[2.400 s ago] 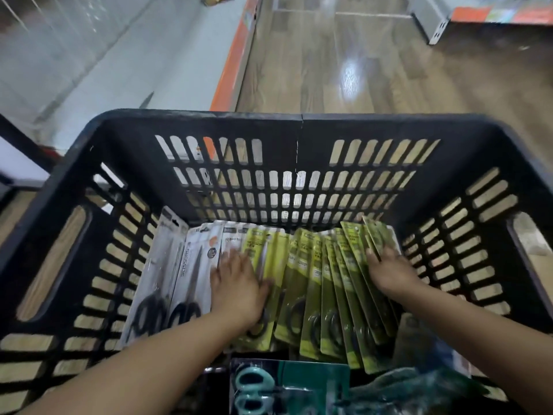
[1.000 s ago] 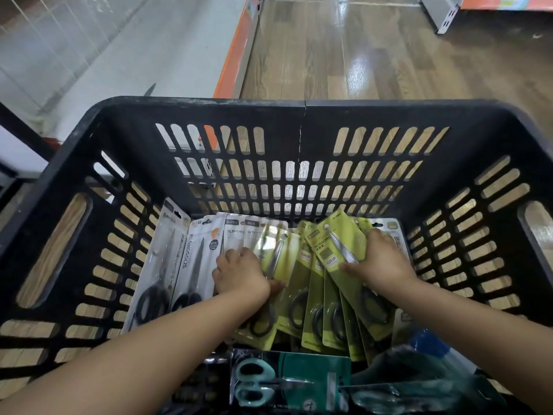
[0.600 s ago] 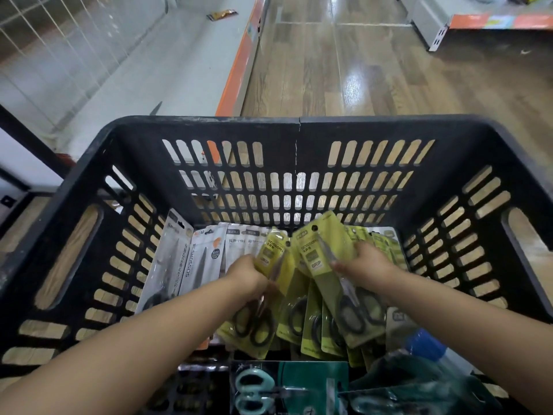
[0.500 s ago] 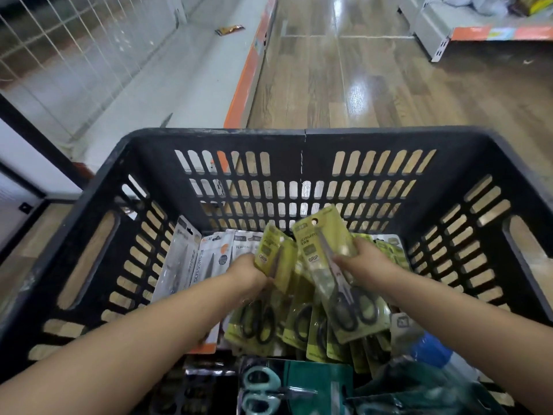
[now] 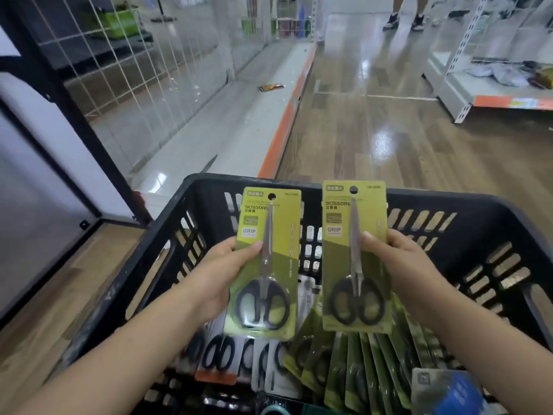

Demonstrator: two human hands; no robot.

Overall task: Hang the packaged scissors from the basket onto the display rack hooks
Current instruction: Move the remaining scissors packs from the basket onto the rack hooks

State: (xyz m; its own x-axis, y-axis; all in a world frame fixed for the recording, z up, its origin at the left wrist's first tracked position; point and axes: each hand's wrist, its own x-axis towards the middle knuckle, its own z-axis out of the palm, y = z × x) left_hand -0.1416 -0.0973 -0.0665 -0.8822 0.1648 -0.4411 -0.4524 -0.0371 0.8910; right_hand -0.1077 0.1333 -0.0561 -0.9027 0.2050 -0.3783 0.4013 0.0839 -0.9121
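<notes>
Green card packs of scissors are in both your hands, held upright above the black basket (image 5: 493,223). Your left hand (image 5: 218,277) grips the left pack (image 5: 266,262) with the thumb on its front; your right hand (image 5: 401,265) grips the right pack (image 5: 354,256) the same way. More green packs (image 5: 368,366) and white packs (image 5: 227,357) lie inside the basket. Behind the basket stands a white wire grid rack (image 5: 125,55).

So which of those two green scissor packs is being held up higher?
The pack in the right hand, green pack: its hanging hole sits above the basket rim. The left hand holds its pack slightly lower.
</notes>
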